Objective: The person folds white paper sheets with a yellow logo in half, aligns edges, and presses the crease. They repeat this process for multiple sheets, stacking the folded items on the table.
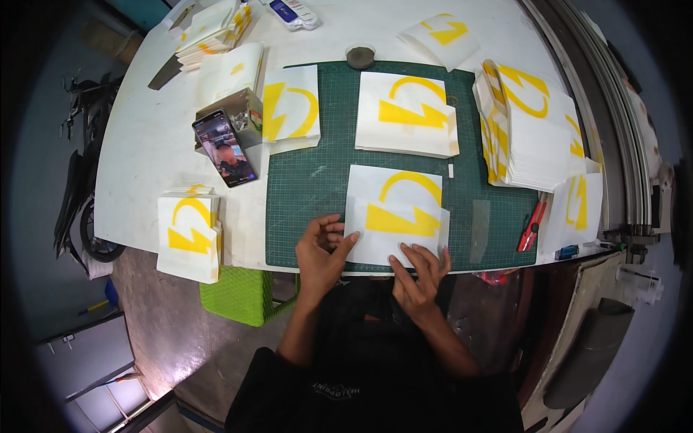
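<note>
In front of me on the green cutting mat (303, 195) lies a white paper piece (367, 189) with a yellow arc and zigzag shape. My left hand (319, 252) is beside it, the thumb touching its left edge and the other fingers loosely curled, apart from the thumb. My right hand (420, 278) rests its spread fingertips on the near edge of the same piece. Just beyond lies a similar white-and-yellow stack (401, 137). Another printed piece (294, 137) lies at the mat's upper left.
A large printed stack (534, 155) stands right, a red cutter (532, 224) near it. Left are a smaller stack (189, 249), a phone (225, 151) leaning on a small box (253, 126), and more stacks (213, 36). A round grey thing (360, 58) sits at the mat's far edge. A green stool (238, 296) stands below.
</note>
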The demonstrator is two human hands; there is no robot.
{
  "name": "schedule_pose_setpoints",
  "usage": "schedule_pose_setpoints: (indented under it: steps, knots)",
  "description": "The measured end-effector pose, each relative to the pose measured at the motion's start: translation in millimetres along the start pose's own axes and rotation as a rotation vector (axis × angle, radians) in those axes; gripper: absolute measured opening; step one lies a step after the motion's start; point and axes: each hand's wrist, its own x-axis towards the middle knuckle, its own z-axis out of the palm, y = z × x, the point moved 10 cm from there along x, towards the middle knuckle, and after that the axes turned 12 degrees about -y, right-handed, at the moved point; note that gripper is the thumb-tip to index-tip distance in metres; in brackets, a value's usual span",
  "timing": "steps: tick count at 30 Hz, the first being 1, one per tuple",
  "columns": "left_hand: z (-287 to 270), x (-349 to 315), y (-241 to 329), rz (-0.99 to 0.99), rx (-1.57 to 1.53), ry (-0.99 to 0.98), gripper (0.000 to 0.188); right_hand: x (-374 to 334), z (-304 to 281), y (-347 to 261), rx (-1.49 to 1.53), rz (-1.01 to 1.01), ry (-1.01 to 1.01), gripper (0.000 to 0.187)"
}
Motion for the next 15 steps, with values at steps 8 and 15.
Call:
schedule_pose_setpoints:
  steps: [8,15]
  knots:
    - [1.2,2.4,1.2,0.125,-0.002,-0.07,0.031,8.2,-33.4,13.6,0.121,0.13,-0.012,0.051]
    - [-3.9,3.4,-6.8,0.08,-0.261,-0.168,0.01,-7.1,-44.8,108.5,0.489,0.59,0.176,0.048]
